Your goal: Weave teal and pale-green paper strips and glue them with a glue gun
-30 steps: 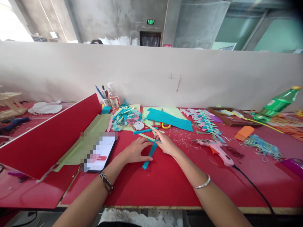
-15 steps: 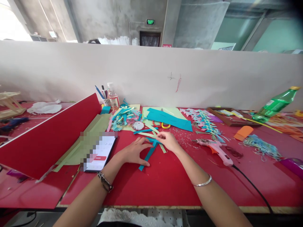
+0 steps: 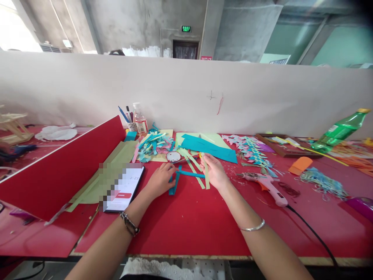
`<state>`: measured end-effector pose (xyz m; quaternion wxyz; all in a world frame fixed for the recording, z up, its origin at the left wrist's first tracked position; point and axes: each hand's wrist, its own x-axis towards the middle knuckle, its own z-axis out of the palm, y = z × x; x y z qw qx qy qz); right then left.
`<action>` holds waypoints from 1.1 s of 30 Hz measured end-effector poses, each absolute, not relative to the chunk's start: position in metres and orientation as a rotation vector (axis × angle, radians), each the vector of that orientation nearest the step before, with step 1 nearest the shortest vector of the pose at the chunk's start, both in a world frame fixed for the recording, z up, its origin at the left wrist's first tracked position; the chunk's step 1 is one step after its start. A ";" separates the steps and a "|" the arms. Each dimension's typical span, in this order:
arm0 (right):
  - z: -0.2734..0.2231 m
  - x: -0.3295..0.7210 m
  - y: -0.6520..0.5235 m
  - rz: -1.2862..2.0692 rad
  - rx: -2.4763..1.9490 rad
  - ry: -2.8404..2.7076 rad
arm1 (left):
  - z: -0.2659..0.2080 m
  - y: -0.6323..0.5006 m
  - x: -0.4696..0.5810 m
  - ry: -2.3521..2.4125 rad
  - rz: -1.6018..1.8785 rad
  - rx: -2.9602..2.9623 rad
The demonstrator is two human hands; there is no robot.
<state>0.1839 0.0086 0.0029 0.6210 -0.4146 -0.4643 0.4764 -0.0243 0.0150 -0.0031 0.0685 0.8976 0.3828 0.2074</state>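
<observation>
My left hand (image 3: 161, 181) is at mid-table with its fingers curled together over blue paper strips (image 3: 174, 186); its fingertips are partly hidden. My right hand (image 3: 215, 171), raised slightly to the right, pinches a pale green paper strip (image 3: 207, 177) that hangs down from the fingers. Between the hands another blue strip (image 3: 190, 174) lies crosswise on the red table. More pale green strips (image 3: 192, 163) slant behind it. A round white-topped tin (image 3: 173, 156) stands just beyond my left fingers.
A phone (image 3: 128, 186) lies left, beside a red board (image 3: 67, 167). Behind are a pile of cut paper (image 3: 154, 146) and a blue sheet (image 3: 210, 147). To the right lie a pink glue gun (image 3: 266, 184) with its cord, woven paper pieces (image 3: 253, 151) and a green bottle (image 3: 339, 130).
My left hand has closed its spread fingers and shifted back, with the blue strips turned leftward. My right hand has moved slightly right, a pale green strip now hanging from it.
</observation>
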 end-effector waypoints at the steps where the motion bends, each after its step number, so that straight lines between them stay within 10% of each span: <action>1: 0.005 0.183 0.007 1.136 -0.914 -1.078 | -0.003 0.014 -0.023 1.181 0.689 2.685; 8: 0.007 0.173 -0.011 1.499 -0.746 -1.236 | 0.009 -0.002 -0.015 0.887 1.242 2.432; 33: -0.001 0.150 -0.006 1.520 -0.699 -1.088 | 0.002 -0.008 0.002 0.686 0.644 1.581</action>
